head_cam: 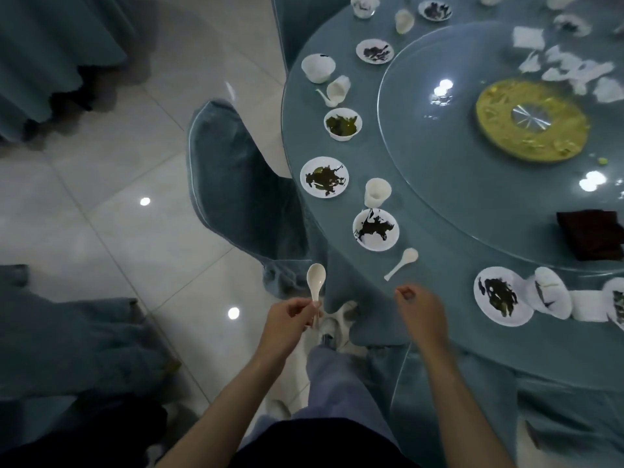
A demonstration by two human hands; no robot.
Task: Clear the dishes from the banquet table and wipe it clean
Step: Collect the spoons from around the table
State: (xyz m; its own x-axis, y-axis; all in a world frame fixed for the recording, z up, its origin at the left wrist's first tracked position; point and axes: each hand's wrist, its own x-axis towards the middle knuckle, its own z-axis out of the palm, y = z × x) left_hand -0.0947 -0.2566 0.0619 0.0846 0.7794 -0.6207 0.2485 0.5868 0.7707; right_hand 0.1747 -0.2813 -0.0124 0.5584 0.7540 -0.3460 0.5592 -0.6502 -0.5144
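White porcelain sits in our left hand (290, 319): thumb and fingers pinch the handle of a spoon (316, 282). Its bowl points up and away from us, over the tiled floor (135, 231) and clear of the table edge.

Our right hand (422, 312) hovers at the near edge of the banquet table (439, 268). Its fingers are curled in with the thumb against the forefinger, and we see nothing held in it. Just beyond its knuckles a second spoon (401, 263) lies on the blue cloth, handle toward the hand and not touching it.

Past that spoon stands a small bowl (375, 229) smeared with dark leftovers, and beyond the bowl an upright white cup (377, 192). Farther out from the left hand, along the table rim, we see a soiled plate (324, 177) and then a bowl of green scraps (342, 123).

To the right of the right hand lies another stained plate (499, 295), with a tipped bowl (550, 292) just beside it on the side away from the hand. Well beyond the right hand a glass turntable (456, 197) carries a yellow disc (531, 119) and, nearer us and to the right, a dark folded cloth (591, 233).

Ahead of the left hand a chair (236, 184) in a blue cover stands close against the table.
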